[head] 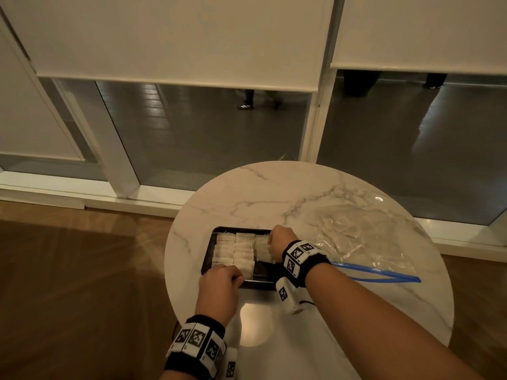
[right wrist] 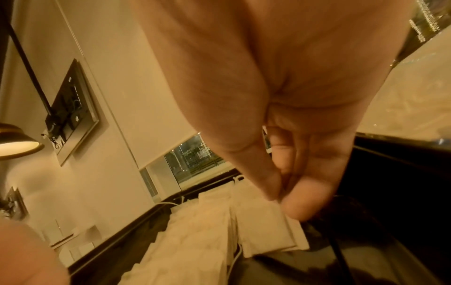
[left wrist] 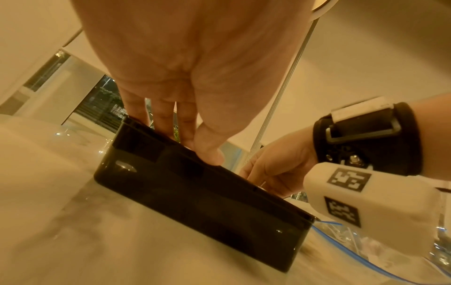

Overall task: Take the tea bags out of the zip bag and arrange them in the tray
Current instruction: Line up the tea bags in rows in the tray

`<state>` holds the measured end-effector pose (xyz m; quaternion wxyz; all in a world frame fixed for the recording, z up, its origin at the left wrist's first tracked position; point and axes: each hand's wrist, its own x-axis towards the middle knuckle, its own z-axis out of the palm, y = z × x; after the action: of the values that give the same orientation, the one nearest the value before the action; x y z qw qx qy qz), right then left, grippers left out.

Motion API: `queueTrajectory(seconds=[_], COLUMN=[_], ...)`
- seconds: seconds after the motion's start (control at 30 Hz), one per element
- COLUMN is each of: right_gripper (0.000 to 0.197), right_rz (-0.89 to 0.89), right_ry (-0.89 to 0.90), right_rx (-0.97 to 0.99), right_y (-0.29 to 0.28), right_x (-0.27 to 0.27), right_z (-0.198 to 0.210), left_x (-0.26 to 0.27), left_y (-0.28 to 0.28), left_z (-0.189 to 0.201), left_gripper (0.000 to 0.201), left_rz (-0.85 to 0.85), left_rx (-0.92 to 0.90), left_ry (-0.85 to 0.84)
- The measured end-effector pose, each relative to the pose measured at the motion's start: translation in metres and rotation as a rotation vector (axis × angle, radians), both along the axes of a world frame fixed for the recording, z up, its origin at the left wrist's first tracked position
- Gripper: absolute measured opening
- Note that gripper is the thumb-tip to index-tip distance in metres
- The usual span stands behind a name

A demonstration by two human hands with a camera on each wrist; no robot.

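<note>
A black tray (head: 206, 266) sits near the front left of the round marble table (head: 274, 193), with several white tea bags (head: 233, 249) in rows inside it. My left hand (head: 233, 274) grips the tray's near rim; in the left wrist view its fingers (left wrist: 165, 123) reach over the black wall (left wrist: 207, 208) and the thumb lies on the rim. My right hand (head: 270, 244) is over the tray's right column and pinches a tea bag (right wrist: 263, 231) between thumb and fingers (right wrist: 300, 202). The clear zip bag (head: 362, 237) with a blue zip lies flat to the right.
The table's edge curves close to the tray on the left, above a wooden floor. A window wall with lowered blinds stands behind the table. The tray's near right part (head: 262, 271) shows bare black bottom. Bare marble lies beyond the tray and near the front edge.
</note>
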<state>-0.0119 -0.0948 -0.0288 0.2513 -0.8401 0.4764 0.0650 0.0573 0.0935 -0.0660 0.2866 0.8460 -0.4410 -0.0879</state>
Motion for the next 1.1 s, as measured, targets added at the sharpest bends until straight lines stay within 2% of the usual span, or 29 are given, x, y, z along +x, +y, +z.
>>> queueTrajectory(seconds=[0.4, 0.67, 0.9, 1.1], right_gripper=[0.028, 0.022, 0.030, 0.037], right_rz=[-0.014, -0.050, -0.034, 0.053], right_ry=[0.043, -0.056, -0.125, -0.128], right_rx=[0.011, 0.017, -0.020, -0.008], right_y=[-0.002, -0.003, -0.007, -0.007], right_x=[0.007, 0.005, 0.004, 0.005], right_z=[-0.008, 0.000, 0.008, 0.006], left_x=[0.001, 0.000, 0.000, 0.000], left_y=[0.000, 0.000, 0.000, -0.001], left_z=[-0.003, -0.001, -0.001, -0.001], left_gripper=[0.011, 0.010, 0.010, 0.010], left_rz=[0.001, 0.006, 0.005, 0.016], left_rx=[-0.033, -0.028, -0.021, -0.007], left_ry=[0.011, 0.008, 0.006, 0.010])
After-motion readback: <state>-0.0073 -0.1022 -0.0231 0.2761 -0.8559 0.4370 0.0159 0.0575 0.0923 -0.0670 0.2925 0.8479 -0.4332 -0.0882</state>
